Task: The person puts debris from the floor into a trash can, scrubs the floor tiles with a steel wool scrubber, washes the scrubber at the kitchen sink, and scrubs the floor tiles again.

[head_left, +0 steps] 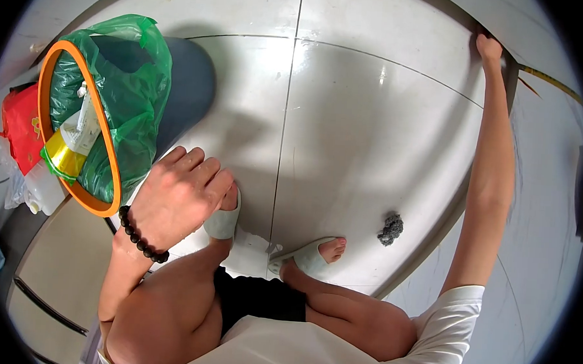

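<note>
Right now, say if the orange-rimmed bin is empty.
Not empty: the bin holds a yellow and white wrapper in green plastic.

No words, brand names or numbers can be read. Small print shows on the white part of a yellow-and-white packet (79,134) lying in the orange-rimmed bin (114,174) with a green liner, but it is too small and blurred to make out. A red bag (22,128) beside the bin carries a yellow mark, partly hidden by the rim; whether it is a character or a decoration cannot be told.
</note>
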### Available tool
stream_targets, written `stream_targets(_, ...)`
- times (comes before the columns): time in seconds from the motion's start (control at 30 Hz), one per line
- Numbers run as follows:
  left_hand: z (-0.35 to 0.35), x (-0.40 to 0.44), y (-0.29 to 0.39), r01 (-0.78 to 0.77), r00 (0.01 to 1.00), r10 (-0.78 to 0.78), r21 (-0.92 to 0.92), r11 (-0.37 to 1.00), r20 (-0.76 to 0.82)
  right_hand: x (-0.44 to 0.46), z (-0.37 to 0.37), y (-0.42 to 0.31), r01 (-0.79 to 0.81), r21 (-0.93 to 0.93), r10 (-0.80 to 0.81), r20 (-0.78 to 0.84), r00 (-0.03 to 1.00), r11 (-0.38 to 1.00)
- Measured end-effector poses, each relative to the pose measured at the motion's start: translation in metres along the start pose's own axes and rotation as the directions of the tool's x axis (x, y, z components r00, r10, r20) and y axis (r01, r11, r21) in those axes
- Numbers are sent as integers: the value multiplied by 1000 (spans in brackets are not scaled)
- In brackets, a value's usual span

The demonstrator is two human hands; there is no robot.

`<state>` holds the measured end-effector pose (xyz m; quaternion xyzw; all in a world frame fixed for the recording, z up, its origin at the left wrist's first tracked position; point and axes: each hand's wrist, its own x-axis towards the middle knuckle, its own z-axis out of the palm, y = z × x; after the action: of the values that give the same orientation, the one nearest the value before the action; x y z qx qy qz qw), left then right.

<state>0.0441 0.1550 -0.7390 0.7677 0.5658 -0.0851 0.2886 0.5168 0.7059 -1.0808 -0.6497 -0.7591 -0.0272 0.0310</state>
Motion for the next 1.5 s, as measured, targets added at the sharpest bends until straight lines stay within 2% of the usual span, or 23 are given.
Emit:
stream_targets(0.03,1,0,0,-4,1000,5,3,1000,-8,-9,-12,-10,2,-2,-2,2,1000,1000)
stream_targets(0.07,1,0,0,-11,1000,11,6,1000,-15,-23,-24,-17,-25,294,3,75,997,955)
stream_targets(0.1,0,0,0,-14,1000,14,4,1000,-14,-38,-39,-26,-71,561,-12,143,990,825)
stream_targets(0.13,-1,1,1,-17,1000,17,4,1000,-14,-49,-49,-29,-70,561,-11,140,990,825)
stream_targets(0.2,-1,0,2,-13,1000,13,6,1000,-14,-72,-62,-36,-242,731,59,266,962,638)
stream_targets(0.23,-1,-1,3,-19,1000,19,4,1000,-19,-91,-70,-42,-242,732,59,266,962,636)
stream_targets(0.3,0,0,3,-27,999,27,3,1000,-27,-138,-98,-68,-392,915,-41,397,917,100)
stream_targets(0.4,3,0,5,-42,998,42,6,999,-43,-204,-162,-125,-562,812,-133,546,827,-158)
stream_targets(0.47,6,4,8,-70,983,78,56,996,-166,-233,-192,-146,-607,768,-316,535,783,-204)
stream_targets(0.53,7,7,11,-72,977,82,57,996,-197,-255,-223,-168,-617,758,-299,551,779,-210)
stream_targets(0.6,7,11,16,-79,969,91,57,995,-232,-272,-247,-179,-703,652,-464,548,696,-284)
stream_targets(0.7,4,14,23,-94,927,100,35,995,-361,-298,-287,-203,-736,613,-507,554,660,-287)
stream_targets(0.77,0,14,32,-89,894,16,-143,986,-447,-313,-310,-216,-770,571,-566,548,616,-284)
stream_targets(0.8,-1,14,38,-90,892,17,-140,986,-453,-321,-319,-220,-767,576,-567,544,619,-284)
stream_targets(0.87,-3,16,49,-172,803,-48,-309,936,-594,-334,-335,-227,-789,556,-650,502,571,-263)
stream_targets(0.93,-9,12,60,-162,817,-80,-361,919,-572,-347,-351,-237,-779,580,-653,498,570,-238)
stream_targets(1.0,-8,13,68,-243,730,-126,-427,871,-672,-360,-366,-242,-808,557,-675,523,520,-191)
stream_targets(1.03,-10,10,71,-244,728,-135,-438,865,-672,-366,-373,-245,-815,551,-685,525,505,-179)
stream_targets(1.07,-10,9,74,-239,727,-135,-432,869,-673,-372,-379,-247,-814,551,-690,518,506,-183)
stream_targets(1.13,-9,9,79,-326,620,-139,-414,850,-772,-381,-390,-252,-843,515,-733,510,449,-157)
stream_targets(1.3,-11,1,88,-397,567,-95,-372,839,-818,-402,-411,-263,-866,481,-714,557,423,-138)
stream_targets(1.37,-7,-1,91,-394,492,-17,-240,887,-871,-408,-414,-261,-871,472,-736,541,407,-135)
stream_targets(1.5,-15,-10,89,-346,531,-56,-276,897,-846,-407,-421,-268,-869,465,-729,536,427,-167)
